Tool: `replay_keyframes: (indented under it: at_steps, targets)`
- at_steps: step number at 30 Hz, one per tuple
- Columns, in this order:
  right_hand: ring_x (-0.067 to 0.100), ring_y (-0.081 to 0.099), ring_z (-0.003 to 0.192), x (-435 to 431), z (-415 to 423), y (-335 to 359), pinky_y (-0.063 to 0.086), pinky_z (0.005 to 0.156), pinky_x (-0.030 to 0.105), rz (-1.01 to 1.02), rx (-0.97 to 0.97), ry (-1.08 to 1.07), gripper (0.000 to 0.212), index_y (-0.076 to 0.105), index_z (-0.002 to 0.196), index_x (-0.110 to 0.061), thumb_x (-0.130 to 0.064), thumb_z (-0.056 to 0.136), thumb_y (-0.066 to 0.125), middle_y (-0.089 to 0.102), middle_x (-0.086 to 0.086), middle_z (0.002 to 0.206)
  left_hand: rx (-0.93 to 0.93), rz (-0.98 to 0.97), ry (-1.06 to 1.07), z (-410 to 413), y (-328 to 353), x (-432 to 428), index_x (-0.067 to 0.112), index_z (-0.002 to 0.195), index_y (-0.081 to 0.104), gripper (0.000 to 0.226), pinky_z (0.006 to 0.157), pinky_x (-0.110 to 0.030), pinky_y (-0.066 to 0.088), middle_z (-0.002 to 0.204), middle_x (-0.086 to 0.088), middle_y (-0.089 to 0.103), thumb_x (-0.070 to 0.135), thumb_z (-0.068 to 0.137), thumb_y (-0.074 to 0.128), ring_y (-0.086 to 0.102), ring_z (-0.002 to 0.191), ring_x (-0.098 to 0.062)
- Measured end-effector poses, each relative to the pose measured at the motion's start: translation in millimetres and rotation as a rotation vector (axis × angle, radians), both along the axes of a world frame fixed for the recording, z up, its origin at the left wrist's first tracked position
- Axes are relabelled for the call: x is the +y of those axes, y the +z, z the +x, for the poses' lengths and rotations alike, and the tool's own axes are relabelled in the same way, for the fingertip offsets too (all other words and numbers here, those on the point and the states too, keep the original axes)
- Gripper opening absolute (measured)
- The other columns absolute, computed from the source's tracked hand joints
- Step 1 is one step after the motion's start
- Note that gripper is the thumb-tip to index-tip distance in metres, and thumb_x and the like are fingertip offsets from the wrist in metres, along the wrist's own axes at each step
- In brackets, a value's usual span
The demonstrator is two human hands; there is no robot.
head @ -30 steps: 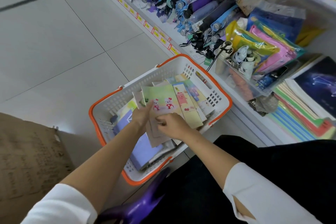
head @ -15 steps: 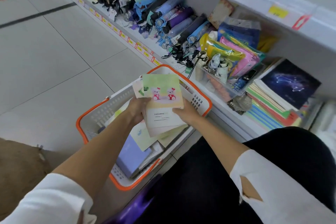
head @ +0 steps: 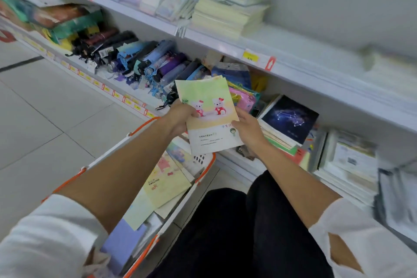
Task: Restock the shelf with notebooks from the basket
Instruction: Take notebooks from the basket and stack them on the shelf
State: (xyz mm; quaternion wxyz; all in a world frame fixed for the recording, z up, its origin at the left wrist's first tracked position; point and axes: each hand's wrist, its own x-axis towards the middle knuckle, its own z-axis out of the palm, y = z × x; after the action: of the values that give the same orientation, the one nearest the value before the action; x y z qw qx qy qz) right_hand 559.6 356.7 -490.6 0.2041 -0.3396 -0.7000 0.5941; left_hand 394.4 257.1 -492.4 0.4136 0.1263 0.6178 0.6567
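Note:
A thin stack of notebooks, the top one green and cream with two small bears, is held up in front of the lower shelf. My left hand grips its left edge and my right hand grips its right edge. Below my arms stands the white basket with orange rim, with several more notebooks lying in it. On the lower shelf to the right lies a pile of notebooks topped by a dark blue starry cover.
Folded umbrellas fill the lower shelf to the left. The upper shelf carries pale notebook stacks and price tags. Blurred white stacks sit at the far right. Tiled floor lies to the left; my dark trousers are at the bottom.
Both hands have lifted the stack of notebooks out of the basket and up toward the shelves. My view has tilted upward, so the upper shelf now shows.

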Motion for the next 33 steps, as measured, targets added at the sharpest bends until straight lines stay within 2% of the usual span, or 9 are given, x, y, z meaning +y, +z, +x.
replay_keyframes:
  at_steps: [4,7,11,16,20,22,27,31,33]
  targets:
    - [0.023,0.063,0.107,39.8,38.7,35.2,0.05,0.074,0.026,0.114,0.04,-0.154,0.046,0.057,0.131,-0.014,0.007,0.093,0.044,0.065,0.005,0.121,0.105,0.056,-0.104,33.9,44.4,55.6,0.004,0.105,0.061,0.041,0.068,-0.037,0.055,0.099,-0.017,0.067,-0.02,0.073,0.05,0.063,0.088,-0.035]
    - [0.022,0.064,0.1,63.3,68.6,62.2,0.051,0.069,0.025,0.187,0.116,-0.302,0.038,0.062,0.116,-0.015,0.007,0.092,0.042,0.067,0.005,0.109,0.201,0.099,-0.179,60.1,71.9,98.2,0.009,0.089,0.06,0.027,0.061,-0.03,0.053,0.085,-0.009,0.066,-0.014,0.079,0.054,0.063,0.075,-0.027]
    - [0.016,0.064,0.088,101.2,106.1,94.1,0.053,0.07,0.024,0.183,0.249,-0.541,0.036,0.057,0.118,-0.019,0.004,0.094,0.044,0.066,0.003,0.102,0.352,0.175,-0.261,98.2,99.4,155.3,0.01,0.097,0.061,0.018,0.069,-0.03,0.05,0.101,-0.013,0.065,-0.005,0.089,0.054,0.062,0.086,-0.025]
    - [0.008,0.058,0.081,162.6,152.8,123.3,0.046,0.062,0.014,0.17,0.262,-0.746,0.041,0.041,0.136,-0.013,-0.001,0.096,0.044,0.057,0.005,0.111,0.592,0.133,-0.32,140.4,125.7,227.5,0.005,0.116,0.068,0.035,0.09,-0.039,0.054,0.109,-0.01,0.069,-0.004,0.086,0.053,0.066,0.099,-0.025]
    - [0.013,0.057,0.076,211.8,184.0,141.6,0.043,0.05,0.009,0.248,0.197,-0.77,0.035,0.056,0.12,-0.007,0.005,0.092,0.039,0.062,0.003,0.098,0.658,0.134,-0.383,166.2,148.5,284.8,0.006,0.113,0.07,0.033,0.094,-0.04,0.053,0.113,-0.01,0.069,-0.004,0.086,0.053,0.066,0.102,-0.026]
    - [0.019,0.059,0.081,235.0,197.7,146.5,0.045,0.055,0.013,0.313,0.167,-0.788,0.035,0.061,0.111,-0.012,0.006,0.09,0.039,0.065,-0.002,0.093,0.654,0.17,-0.435,180.3,156.9,311.4,0.01,0.114,0.07,0.035,0.096,-0.034,0.051,0.111,-0.005,0.07,-0.005,0.086,0.053,0.065,0.101,-0.021]
    - [0.023,0.061,0.107,296.0,227.1,142.7,0.049,0.097,0.035,0.375,0.053,-0.958,0.048,0.054,0.132,-0.01,0.001,0.086,0.048,0.061,0.003,0.122,0.663,0.158,-0.535,208.0,159.4,381.7,0.009,0.105,0.073,0.031,0.096,-0.04,0.052,0.107,-0.008,0.072,-0.003,0.083,0.055,0.067,0.102,-0.024]
    - [0.017,0.051,0.088,337.5,239.5,141.1,0.044,0.071,0.026,0.447,-0.054,-0.94,0.034,0.054,0.091,-0.03,-0.001,0.075,0.05,0.054,-0.003,0.093,0.635,0.14,-0.58,219.3,152.0,428.2,0.004,0.105,0.07,0.028,0.098,-0.037,0.049,0.11,-0.011,0.069,-0.005,0.085,0.053,0.064,0.106,-0.027]
    - [0.02,0.055,0.093,351.6,242.6,139.4,0.049,0.078,0.031,0.443,-0.101,-0.938,0.041,0.062,0.105,-0.024,0.006,0.079,0.05,0.06,-0.001,0.096,0.683,0.11,-0.61,221.9,145.3,446.0,0.003,0.108,0.069,0.027,0.095,-0.034,0.048,0.114,-0.011,0.068,-0.003,0.086,0.054,0.063,0.107,-0.026]
